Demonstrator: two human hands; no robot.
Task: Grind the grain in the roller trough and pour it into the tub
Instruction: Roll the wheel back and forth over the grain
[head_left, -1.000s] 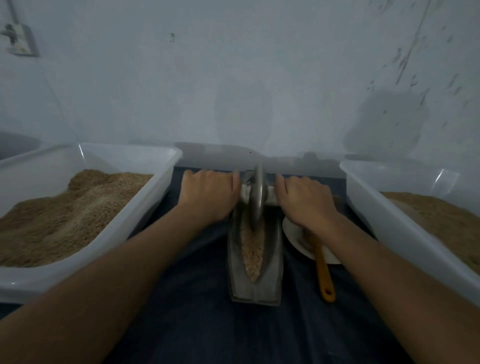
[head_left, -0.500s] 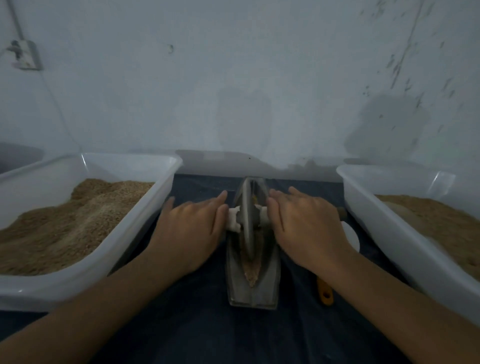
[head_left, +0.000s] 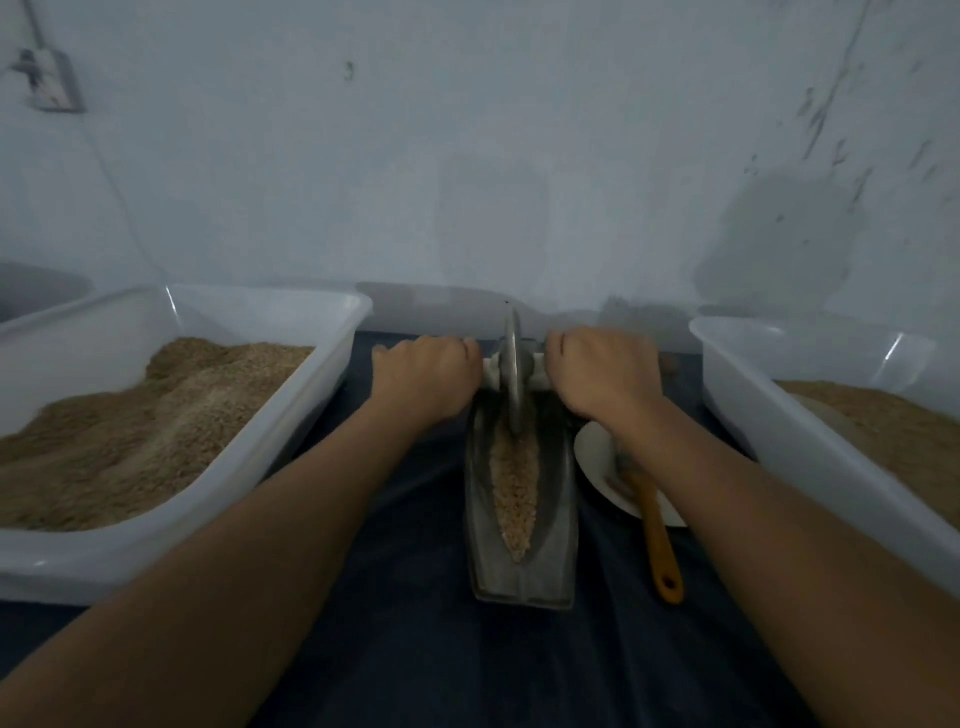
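both hands wrapped round the axle, left hand (head_left: 423, 382) and right hand (head_left: 602, 379) either side of the roller wheel (head_left: 514, 374), so the push looks even. wheel sits at the far end of the trough (head_left: 558, 519); grain (head_left: 514, 493) lies nearer than the hands. tub (head_left: 291, 415) waits just left of the left hand.

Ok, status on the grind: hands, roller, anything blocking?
Left hand and right hand grip the axle. Roller wheel at the trough's far end, grain exposed. Nothing blocking.
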